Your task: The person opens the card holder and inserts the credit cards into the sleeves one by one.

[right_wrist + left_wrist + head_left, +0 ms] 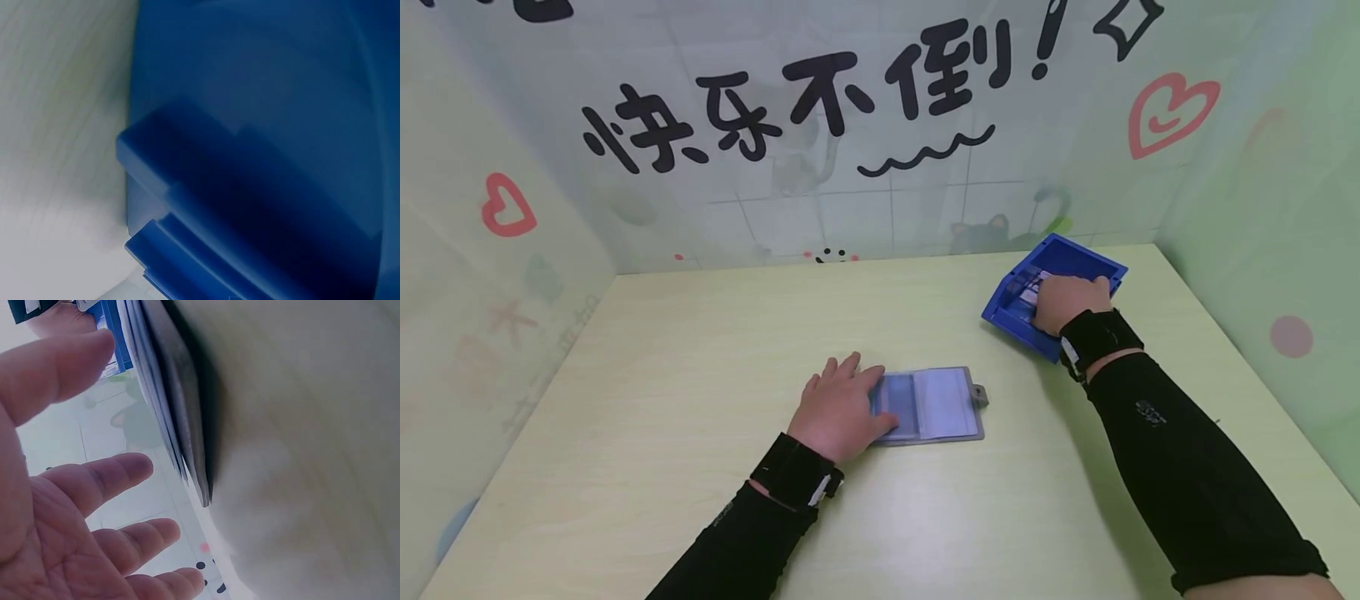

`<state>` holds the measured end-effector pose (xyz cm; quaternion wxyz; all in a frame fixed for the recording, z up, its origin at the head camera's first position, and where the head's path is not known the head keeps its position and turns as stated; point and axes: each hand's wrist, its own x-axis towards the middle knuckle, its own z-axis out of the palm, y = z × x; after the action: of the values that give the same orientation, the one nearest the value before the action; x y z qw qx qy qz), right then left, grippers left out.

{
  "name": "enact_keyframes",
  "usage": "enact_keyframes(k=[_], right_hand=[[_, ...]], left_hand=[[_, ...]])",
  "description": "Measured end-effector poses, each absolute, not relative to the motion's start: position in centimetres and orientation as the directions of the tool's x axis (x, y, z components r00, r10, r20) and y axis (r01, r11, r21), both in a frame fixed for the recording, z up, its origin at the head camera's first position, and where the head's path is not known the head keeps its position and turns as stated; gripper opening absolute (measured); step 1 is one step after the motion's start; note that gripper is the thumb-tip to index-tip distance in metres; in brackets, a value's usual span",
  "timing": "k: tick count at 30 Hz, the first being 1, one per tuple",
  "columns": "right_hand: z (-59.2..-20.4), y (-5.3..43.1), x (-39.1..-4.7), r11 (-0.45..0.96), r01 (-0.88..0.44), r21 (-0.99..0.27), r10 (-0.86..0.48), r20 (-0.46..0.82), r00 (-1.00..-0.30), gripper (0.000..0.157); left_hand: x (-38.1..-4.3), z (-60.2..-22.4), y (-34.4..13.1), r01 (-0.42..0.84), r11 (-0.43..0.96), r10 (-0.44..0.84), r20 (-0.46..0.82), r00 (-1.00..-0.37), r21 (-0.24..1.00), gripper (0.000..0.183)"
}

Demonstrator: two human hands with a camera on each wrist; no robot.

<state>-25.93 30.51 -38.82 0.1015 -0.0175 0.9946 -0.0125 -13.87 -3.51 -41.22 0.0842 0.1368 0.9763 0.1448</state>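
Note:
An opened card holder with clear plastic sleeves and a grey snap tab lies on the table in the head view. My left hand is at its left side, fingers spread and thumb over the sleeve. From the left wrist view, the layered edge of the card holder stands beside the loose fingers. At the back right, my right hand reaches into a blue plastic bin, next to small printed cards. Its fingertips are hidden, so any grip cannot be told.
The pale wooden table is bounded by a printed backdrop behind and side panels left and right. In the right wrist view the bin's blue wall fills most of the frame.

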Motion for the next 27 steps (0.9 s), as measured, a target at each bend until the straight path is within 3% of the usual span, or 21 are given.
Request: enact_keyframes(k=[11, 15, 20, 25, 27], right_hand=[[-38.6, 30.6, -25.8, 0.998, -0.044, -0.054, -0.054, -0.214, -0.975, 0.037], [-38.8, 30.8, -26.1, 0.996, -0.041, -0.074, -0.055, -0.200, -0.978, 0.033], [-38.9, 31.5, -26.5, 0.986, -0.029, -0.163, -0.059, -0.188, -0.980, 0.030], [-37.8, 32.0, -26.4, 0.960, -0.025, -0.278, -0.079, -0.185, -0.980, 0.012], [-37.3, 32.1, -26.2, 0.952, -0.039, -0.305, -0.100, -0.187, -0.977, 0.016]], left_hand=[[-13.8, -41.1, -3.5, 0.223, 0.919, 0.282, -0.145, -0.949, 0.325, 0.071], [-13.8, -41.2, -3.5, 0.224, 0.919, 0.281, -0.140, -0.949, 0.326, 0.072], [-13.8, -41.1, -3.5, 0.224, 0.919, 0.281, -0.141, -0.949, 0.325, 0.072], [-13.8, -41.1, -3.5, 0.219, 0.919, 0.278, -0.144, -0.950, 0.328, 0.073], [-13.8, -41.1, -3.5, 0.218, 0.919, 0.277, -0.144, -0.950, 0.327, 0.073]])
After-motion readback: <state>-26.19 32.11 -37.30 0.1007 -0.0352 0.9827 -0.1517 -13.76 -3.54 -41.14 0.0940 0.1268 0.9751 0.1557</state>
